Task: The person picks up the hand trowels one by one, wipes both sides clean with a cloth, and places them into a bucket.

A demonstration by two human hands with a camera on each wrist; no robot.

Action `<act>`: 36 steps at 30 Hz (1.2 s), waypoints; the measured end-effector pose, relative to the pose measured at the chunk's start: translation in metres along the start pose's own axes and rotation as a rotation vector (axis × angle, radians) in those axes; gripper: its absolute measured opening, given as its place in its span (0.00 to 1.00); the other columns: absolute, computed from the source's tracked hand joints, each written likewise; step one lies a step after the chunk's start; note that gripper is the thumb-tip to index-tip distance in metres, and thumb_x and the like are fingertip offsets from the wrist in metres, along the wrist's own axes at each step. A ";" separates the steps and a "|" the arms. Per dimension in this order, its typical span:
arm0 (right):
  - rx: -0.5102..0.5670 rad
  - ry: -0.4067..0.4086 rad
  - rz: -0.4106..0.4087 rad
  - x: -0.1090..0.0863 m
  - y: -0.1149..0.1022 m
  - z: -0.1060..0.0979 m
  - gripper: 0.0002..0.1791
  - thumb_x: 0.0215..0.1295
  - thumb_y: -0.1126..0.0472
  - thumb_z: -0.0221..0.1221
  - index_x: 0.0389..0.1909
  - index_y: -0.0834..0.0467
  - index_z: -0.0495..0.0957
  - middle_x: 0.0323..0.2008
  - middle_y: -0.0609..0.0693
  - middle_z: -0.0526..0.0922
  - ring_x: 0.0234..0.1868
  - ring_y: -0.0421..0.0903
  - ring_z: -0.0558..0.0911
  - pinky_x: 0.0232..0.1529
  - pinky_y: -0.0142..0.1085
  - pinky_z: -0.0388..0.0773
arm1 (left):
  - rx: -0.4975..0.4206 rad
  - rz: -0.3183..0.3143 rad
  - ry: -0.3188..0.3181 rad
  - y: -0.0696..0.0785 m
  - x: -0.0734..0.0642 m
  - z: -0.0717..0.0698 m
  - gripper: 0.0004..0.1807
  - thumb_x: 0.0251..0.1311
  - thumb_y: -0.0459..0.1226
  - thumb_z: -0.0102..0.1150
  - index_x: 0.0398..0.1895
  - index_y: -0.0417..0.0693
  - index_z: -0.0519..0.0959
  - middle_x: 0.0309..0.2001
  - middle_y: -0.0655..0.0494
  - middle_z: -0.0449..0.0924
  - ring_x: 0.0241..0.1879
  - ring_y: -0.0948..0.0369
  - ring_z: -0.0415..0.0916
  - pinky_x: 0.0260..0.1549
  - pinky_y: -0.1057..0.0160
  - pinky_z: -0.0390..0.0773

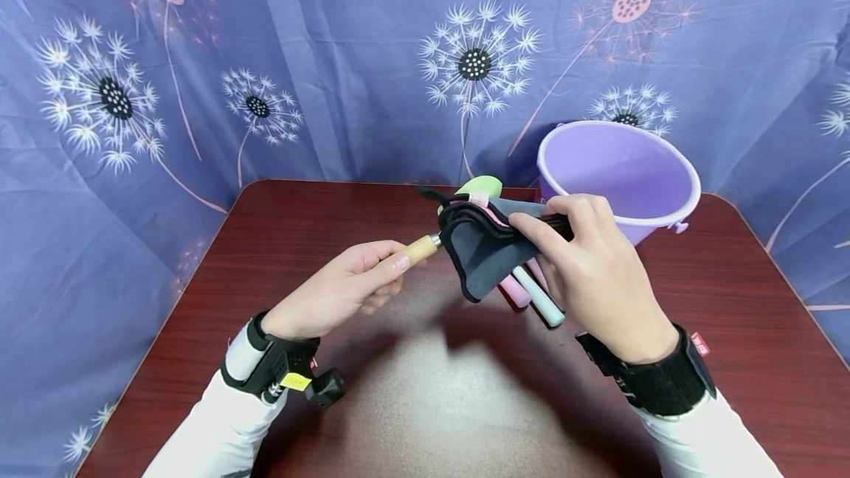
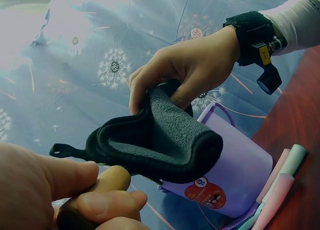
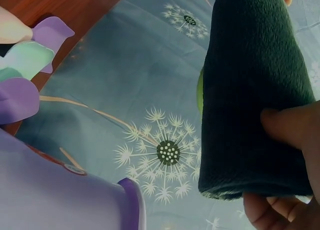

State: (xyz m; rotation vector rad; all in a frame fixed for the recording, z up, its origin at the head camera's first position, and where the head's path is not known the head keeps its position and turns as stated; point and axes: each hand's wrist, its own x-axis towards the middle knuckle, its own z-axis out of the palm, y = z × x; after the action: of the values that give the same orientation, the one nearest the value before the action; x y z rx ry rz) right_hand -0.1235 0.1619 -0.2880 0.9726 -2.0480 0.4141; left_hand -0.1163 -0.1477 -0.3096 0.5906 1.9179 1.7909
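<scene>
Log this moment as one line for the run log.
left hand: holds wooden handle | right hand: grips gray cloth | cloth: folded, at handle's far end | purple bucket: beyond right hand

Bare left hand (image 1: 352, 282) curled, thumb on top; bare right hand (image 1: 591, 279) pinching, knuckles up; white-sleeved arms (image 1: 212, 423) reaching forward.
</scene>
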 end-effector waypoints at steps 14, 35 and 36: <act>-0.079 0.042 0.158 -0.007 0.012 -0.003 0.19 0.60 0.69 0.51 0.52 0.62 0.79 0.45 0.66 0.73 0.43 0.66 0.69 0.38 0.56 0.72 | -0.081 -0.004 -0.027 0.004 -0.001 0.002 0.17 0.78 0.41 0.44 0.53 0.37 0.75 0.24 0.52 0.54 0.21 0.62 0.49 0.20 0.65 0.50; -0.039 0.052 0.397 -0.014 0.018 -0.002 0.19 0.58 0.62 0.54 0.49 0.61 0.81 0.39 0.60 0.73 0.39 0.58 0.72 0.39 0.52 0.70 | -0.093 0.019 -0.036 0.004 0.000 0.003 0.16 0.78 0.39 0.44 0.53 0.36 0.74 0.24 0.52 0.55 0.21 0.62 0.49 0.19 0.65 0.49; -0.036 0.037 0.394 -0.014 0.018 -0.002 0.19 0.58 0.62 0.54 0.50 0.61 0.81 0.39 0.59 0.73 0.39 0.57 0.72 0.38 0.51 0.70 | -0.096 0.021 -0.034 0.004 0.000 0.003 0.17 0.78 0.39 0.43 0.54 0.35 0.74 0.24 0.52 0.55 0.21 0.62 0.49 0.19 0.65 0.49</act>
State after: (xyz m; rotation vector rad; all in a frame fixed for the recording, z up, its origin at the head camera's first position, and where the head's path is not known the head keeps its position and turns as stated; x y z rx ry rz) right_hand -0.1305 0.1817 -0.2972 0.5309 -2.2057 0.5934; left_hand -0.1144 -0.1450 -0.3059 0.6057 1.7983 1.8618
